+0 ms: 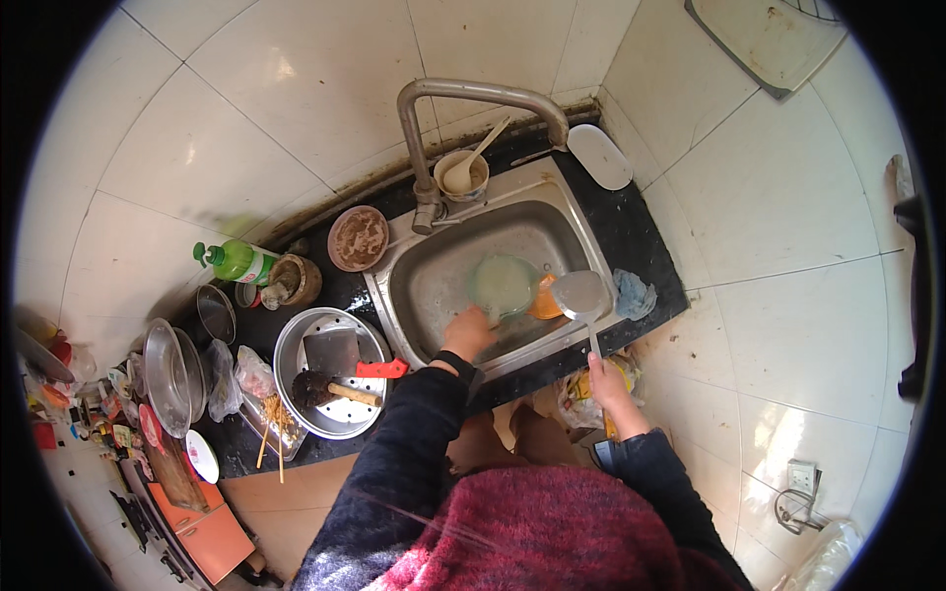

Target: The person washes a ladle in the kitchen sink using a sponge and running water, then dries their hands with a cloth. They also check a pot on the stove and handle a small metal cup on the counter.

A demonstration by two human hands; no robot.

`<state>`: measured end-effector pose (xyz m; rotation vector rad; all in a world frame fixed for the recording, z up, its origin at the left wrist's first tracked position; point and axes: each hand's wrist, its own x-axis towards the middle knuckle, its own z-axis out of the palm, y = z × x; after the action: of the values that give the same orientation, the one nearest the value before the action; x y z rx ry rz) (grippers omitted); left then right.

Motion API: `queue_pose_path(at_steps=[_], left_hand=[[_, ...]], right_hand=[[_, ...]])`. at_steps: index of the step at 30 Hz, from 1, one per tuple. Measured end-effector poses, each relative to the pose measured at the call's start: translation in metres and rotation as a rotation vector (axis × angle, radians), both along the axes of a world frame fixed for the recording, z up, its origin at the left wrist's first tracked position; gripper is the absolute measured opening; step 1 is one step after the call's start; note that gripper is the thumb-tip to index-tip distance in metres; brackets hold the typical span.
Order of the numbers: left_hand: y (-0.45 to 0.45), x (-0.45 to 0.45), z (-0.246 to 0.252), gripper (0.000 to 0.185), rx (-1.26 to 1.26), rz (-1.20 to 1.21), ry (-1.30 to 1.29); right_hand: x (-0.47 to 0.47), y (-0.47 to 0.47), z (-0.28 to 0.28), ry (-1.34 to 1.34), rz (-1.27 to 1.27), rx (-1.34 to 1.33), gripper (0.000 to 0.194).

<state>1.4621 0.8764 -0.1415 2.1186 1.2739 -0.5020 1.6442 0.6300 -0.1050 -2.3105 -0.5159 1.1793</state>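
My right hand (607, 380) grips the handle of a metal ladle or turner (582, 294), whose broad round head is over the right edge of the stainless steel sink (429, 277). Inside the sink, my left hand (470, 334) is at the near rim of a greenish bowl (505, 285) of cloudy liquid; blur hides whether its fingers grip the rim. An orange item (545, 298) lies between the bowl and the ladle head. Above the sink's far side arches the metal faucet (484, 87).
Left of the sink, a perforated steamer pot (290, 414) holds a red-handled cleaver (332, 353) and a wooden-handled brush (355, 394). A blue cloth (634, 294) lies at right. Behind are a bowl with a spoon (462, 176), a brown-smeared bowl (358, 238) and a white tray (600, 156).
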Motion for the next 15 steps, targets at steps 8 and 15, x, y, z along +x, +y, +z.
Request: queue_pose_path(at_steps=[8,15], left_hand=[[0.01,-0.007,-0.009,0.038,-0.814,0.276,-0.364],[-0.021,-0.002,0.005,0.039,-1.618,0.852,-0.976]], right_hand=[[-0.009,0.011,0.043,0.431,-0.388,0.061,0.049],[0.0,0.013,0.07,0.528,-0.423,0.159,0.051]])
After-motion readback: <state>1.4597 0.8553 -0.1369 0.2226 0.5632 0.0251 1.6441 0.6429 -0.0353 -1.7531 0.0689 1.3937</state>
